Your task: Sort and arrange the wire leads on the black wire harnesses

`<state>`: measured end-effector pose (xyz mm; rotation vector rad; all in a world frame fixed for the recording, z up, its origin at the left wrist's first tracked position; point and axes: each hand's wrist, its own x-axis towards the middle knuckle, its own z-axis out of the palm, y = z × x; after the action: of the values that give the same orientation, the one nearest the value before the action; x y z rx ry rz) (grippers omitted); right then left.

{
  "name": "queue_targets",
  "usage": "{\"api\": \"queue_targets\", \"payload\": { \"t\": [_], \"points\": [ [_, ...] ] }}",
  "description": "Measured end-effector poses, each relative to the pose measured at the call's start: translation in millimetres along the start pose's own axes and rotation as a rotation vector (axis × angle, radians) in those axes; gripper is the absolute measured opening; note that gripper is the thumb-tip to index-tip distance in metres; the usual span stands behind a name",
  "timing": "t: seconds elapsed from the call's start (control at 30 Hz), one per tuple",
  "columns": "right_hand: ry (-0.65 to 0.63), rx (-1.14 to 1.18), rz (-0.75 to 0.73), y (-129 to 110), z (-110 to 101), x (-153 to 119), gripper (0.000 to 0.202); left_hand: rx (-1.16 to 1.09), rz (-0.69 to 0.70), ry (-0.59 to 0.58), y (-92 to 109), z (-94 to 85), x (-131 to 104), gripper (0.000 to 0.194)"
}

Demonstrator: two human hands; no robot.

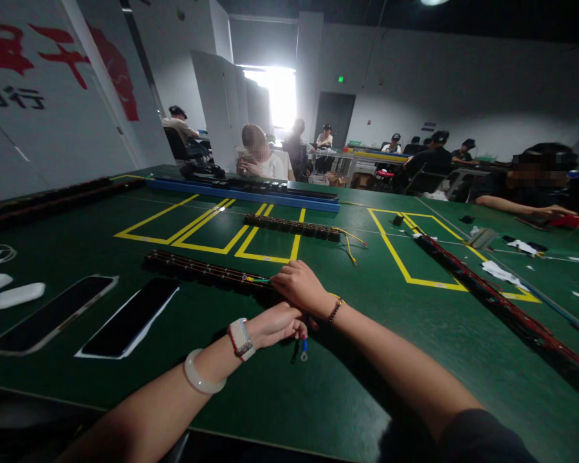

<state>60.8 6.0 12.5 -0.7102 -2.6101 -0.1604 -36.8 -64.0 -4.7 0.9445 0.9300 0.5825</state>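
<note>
A long dark strip of joined blocks lies on the green table, its right end under my hands. My right hand, fingers bent together, is over that end, at a green wire with a yellow sleeve. Crossing beneath its wrist, my left hand has curled fingers beside a blue-sleeved ring terminal that hangs at the fingertips. What the left fingers close on is partly hidden. A second dark strip with yellow wires lies farther back.
Two dark phone-like slabs and white earphone cases lie at left. Yellow tape outlines areas on the green table. A blue rail runs behind. At right are a red-wired strip and a person's arm.
</note>
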Motion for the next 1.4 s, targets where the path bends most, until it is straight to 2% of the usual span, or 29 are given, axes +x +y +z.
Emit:
{"api": "queue_targets", "payload": {
  "t": [0.17, 0.23, 0.37, 0.47, 0.6, 0.8, 0.9, 1.07, 1.23, 1.4],
  "points": [
    [0.046, 0.073, 0.084, -1.1, -12.5, -16.5, 0.033, 0.015, 0.038, -0.007, 1.4, 1.0, -1.9, 0.018],
    [0.053, 0.115, 0.131, 4.0, -19.9, -27.9, 0.034, 0.027, 0.089, -0.013, 1.3, 1.1, -2.4, 0.015],
    [0.062, 0.135, 0.252, 23.3, -30.3, -56.0, 0.030, 0.148, 0.108, 0.041, 2.8, 0.3, -2.3, 0.024],
    [0.036, 0.106, 0.349, 37.7, -28.8, -76.6, 0.026, 0.259, 0.106, 0.101, 4.9, -0.8, -1.2, 0.023],
    [-0.058, 0.079, 0.403, 48.7, -17.9, -94.2, 0.024, 0.344, 0.127, 0.107, 6.2, -1.2, -0.3, 0.024],
    [-0.047, 0.125, 0.442, 55.3, -5.1, -97.5, 0.028, 0.512, 0.148, 0.120, 12.1, -4.5, -5.1, 0.039],
    [-0.016, 0.154, 0.468, 56.3, -4.3, -96.8, 0.027, 0.754, 0.203, 0.178, 18.8, -6.5, -11.6, 0.041],
    [0.004, 0.159, 0.486, 57.0, -4.6, -98.1, 0.031, 1.232, 0.340, 0.272, 25.5, -7.4, -19.6, 0.032],
    [0.015, 0.161, 0.482, 56.9, -4.5, -98.4, 0.029, 1.518, 0.442, 0.209, 22.9, -12.3, -17.2, 0.028],
    [0.020, 0.160, 0.487, 56.1, -4.4, -97.9, 0.027, 1.619, 0.475, 0.164, 20.0, -17.0, -14.2, 0.028]
  ]
}}
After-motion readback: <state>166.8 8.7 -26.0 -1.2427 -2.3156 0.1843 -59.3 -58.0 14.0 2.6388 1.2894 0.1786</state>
